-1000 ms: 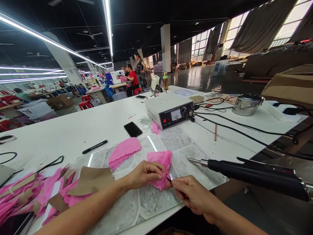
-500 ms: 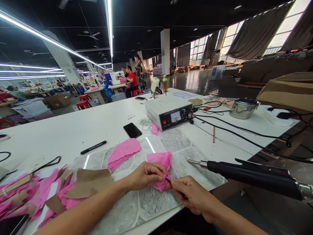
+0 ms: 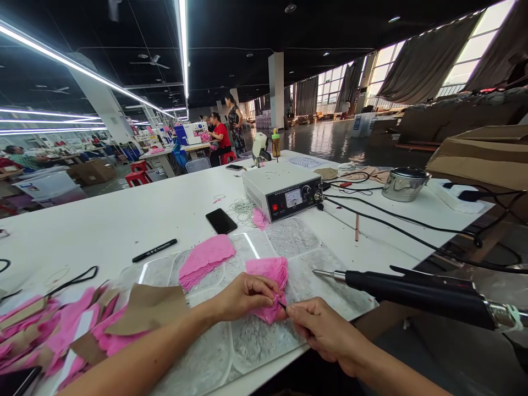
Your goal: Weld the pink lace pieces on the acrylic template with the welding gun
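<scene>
Pink cloth pinched at a clear mat
Left hand, fingers closed, pinches the pink cloth stack lying on the clear mat; right hand, curled shut, grips a thin dark tool, its tip at the cloth.

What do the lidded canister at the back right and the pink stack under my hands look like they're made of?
Canister: probably polished metal, judging by its mirror-like shine.

Pink stack: thin, matte fabric, perhaps lace or mesh; its layered edges ripple softly, though the exact fibre is unclear.
</scene>
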Demonstrator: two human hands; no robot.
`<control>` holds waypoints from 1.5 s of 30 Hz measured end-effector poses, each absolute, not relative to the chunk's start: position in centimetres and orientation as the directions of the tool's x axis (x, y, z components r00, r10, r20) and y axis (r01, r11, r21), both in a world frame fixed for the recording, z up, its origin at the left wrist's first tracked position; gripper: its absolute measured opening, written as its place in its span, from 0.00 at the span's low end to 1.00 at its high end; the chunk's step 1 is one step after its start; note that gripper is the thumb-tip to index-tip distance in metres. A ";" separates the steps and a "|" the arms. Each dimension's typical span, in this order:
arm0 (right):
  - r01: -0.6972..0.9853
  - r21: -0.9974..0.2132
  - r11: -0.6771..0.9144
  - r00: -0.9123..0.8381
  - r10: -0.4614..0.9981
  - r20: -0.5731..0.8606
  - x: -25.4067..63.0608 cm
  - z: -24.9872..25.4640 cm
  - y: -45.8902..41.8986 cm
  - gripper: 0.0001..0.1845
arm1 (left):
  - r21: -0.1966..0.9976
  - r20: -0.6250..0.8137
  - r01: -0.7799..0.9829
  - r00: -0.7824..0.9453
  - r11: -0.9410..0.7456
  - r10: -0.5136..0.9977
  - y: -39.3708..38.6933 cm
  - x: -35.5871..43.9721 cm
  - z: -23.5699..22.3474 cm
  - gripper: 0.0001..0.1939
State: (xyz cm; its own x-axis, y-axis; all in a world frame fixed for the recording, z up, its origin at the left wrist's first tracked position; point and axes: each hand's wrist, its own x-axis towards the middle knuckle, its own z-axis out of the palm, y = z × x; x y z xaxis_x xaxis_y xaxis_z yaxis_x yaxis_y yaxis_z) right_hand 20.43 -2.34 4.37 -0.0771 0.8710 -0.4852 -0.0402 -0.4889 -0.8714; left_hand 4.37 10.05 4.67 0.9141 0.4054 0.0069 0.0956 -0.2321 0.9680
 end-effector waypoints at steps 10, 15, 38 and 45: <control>0.353 -0.929 -0.108 0.194 0.980 -0.040 23.9 4.5 -0.8 0.18 | 0.820 0.067 0.152 0.932 -0.551 0.356 9.1 5.1 6.0 0.09; 0.756 -0.644 -0.115 0.228 0.969 0.095 24.1 4.1 2.2 0.14 | 0.407 0.232 0.368 0.844 -0.836 0.484 5.8 5.3 5.0 0.17; 0.449 -0.892 -0.059 0.168 0.986 0.020 23.8 3.3 6.8 0.14 | 0.110 0.038 0.707 0.699 -0.699 0.714 6.7 1.6 7.7 0.05; 0.225 -0.971 0.079 0.239 0.962 0.134 16.9 6.8 14.8 0.18 | 0.087 0.245 0.773 0.595 -0.628 0.766 16.3 -5.0 11.5 0.11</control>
State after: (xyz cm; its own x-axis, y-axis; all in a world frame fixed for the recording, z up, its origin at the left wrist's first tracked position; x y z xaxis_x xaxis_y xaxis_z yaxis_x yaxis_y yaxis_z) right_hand 16.88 14.81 6.79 0.2392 0.9617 0.1340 0.2254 0.0793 -0.9710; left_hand -5.02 16.26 11.48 0.5946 0.7659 0.2447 0.7733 -0.6280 0.0865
